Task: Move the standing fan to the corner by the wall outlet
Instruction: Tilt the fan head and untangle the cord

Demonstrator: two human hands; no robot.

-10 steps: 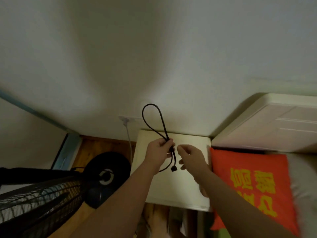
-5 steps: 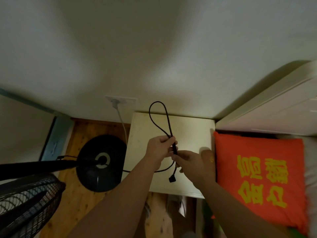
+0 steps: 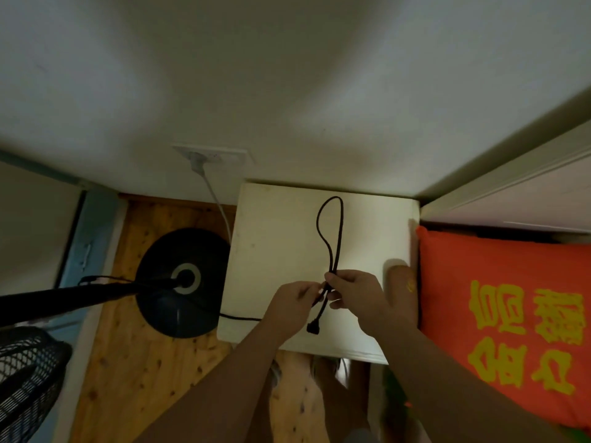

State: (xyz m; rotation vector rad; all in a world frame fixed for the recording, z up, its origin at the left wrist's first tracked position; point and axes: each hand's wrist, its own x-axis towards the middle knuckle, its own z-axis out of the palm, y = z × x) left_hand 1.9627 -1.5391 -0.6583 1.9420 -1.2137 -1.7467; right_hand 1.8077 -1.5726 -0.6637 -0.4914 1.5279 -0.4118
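Observation:
The standing fan's round black base sits on the wooden floor by the wall, its pole slanting left to the black grille at bottom left. A black power cord runs from the base and forms a loop over the white side table. My left hand and my right hand both pinch the cord where the loop crosses; its plug dangles below. The white wall outlet holds a white plug with a white cable.
An orange pillow with yellow characters lies at right beside a white headboard. A pale blue door frame stands at left. My feet show on the floor under the table's front edge.
The view tilted further down, so outlet, table and fan base sit lower. My right hand moved up to the crossing of the cord loop and now pinches it beside the left.

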